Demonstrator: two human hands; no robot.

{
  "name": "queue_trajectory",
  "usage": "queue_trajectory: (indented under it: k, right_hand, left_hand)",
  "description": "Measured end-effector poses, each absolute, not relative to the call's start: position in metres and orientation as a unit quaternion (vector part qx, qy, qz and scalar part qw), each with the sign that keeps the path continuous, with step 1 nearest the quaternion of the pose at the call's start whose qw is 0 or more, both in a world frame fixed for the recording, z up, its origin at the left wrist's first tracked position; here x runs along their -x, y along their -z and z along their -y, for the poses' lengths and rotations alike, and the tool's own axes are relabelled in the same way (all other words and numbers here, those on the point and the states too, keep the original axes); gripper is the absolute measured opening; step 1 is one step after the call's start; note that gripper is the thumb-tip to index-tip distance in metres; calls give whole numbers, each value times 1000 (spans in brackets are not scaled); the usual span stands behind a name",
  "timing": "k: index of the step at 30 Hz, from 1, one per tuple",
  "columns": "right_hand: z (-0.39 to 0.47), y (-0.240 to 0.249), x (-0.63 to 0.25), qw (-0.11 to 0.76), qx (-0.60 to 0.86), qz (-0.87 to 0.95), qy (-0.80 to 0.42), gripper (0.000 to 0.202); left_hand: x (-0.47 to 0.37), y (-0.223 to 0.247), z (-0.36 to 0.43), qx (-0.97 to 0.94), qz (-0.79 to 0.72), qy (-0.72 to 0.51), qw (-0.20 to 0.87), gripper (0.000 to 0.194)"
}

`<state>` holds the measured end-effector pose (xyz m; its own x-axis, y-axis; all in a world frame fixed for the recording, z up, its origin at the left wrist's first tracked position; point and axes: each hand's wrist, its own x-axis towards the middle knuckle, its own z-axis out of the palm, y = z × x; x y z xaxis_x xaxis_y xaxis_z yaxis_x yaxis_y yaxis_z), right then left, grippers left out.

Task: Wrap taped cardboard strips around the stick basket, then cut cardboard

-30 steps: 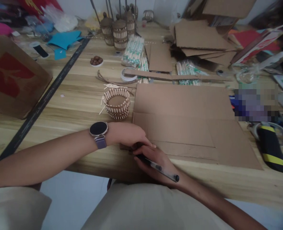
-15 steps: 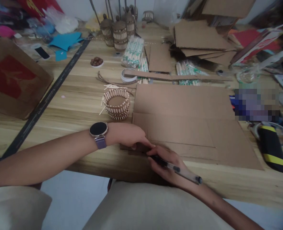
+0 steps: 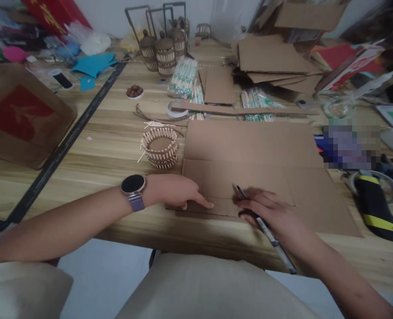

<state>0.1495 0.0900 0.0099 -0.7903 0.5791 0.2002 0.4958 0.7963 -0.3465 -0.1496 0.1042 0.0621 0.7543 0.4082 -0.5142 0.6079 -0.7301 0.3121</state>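
Observation:
A large flat cardboard sheet [image 3: 249, 141] lies before me, with fold lines and a thin drawn line across its near part. My left hand [image 3: 176, 190] rests on its near left part, index finger stretched out and pressing on the board, the other fingers partly curled and hidden. Pinched in my right hand [image 3: 269, 210] is a pen [image 3: 273, 239], its dark tip pointing up and left just over the sheet; whether it touches cannot be told. Beyond my left hand stands a small round basket [image 3: 159, 148] of cardboard and short wooden sticks.
Loose sticks and curved cardboard strips [image 3: 159, 117] lie behind the basket, near a tape roll [image 3: 177, 108]. Farther back are lidded lanterns with handles [image 3: 165, 55], bagged sticks [image 3: 183, 77] and stacked cardboard [image 3: 276, 53]. A black-yellow tool [image 3: 376, 208] lies right; a paper bag [image 3: 26, 115] stands left.
My right hand has moved right with the pen, away from my left fingertip, and the pen tip now points up and left. My left hand stays in nearly the same place on the cardboard.

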Motion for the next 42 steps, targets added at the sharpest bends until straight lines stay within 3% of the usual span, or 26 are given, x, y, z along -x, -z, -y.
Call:
queue_trajectory:
  k: [5, 8, 14, 24, 28, 33, 37, 42]
  right_hand:
    - [-85, -14, -147, 127, 247, 960, -46, 20]
    - [-86, -15, -147, 118, 239, 964, -4, 20]
    - [-122, -16, -167, 87, 265, 959, 53, 27]
    - [-170, -33, -177, 33, 567, 816, 102, 35]
    - [-166, -35, -179, 31, 610, 786, 98, 50]
    - [-148, -28, -230, 101, 655, 739, 119, 40]
    - [-133, -12, -266, 30, 699, 711, 77, 39]
    - [-136, 0, -264, 29, 701, 712, 15, 36]
  left_hand:
    - [155, -58, -92, -917, -305, 156, 205, 64]
    - [157, -59, -85, -914, -337, 126, 188, 48]
    - [161, -60, -69, -913, -381, -56, 137, 29]
    - [120, -34, -29, -914, -389, -49, 108, 15]
    - [103, -22, -22, -910, -398, -49, 105, 18]
    - [94, -3, -19, -901, -426, -65, 55, 34]
    - [95, 12, -19, -897, -438, -62, 25, 33]
    - [101, 24, -20, -888, -451, -84, -32, 30]
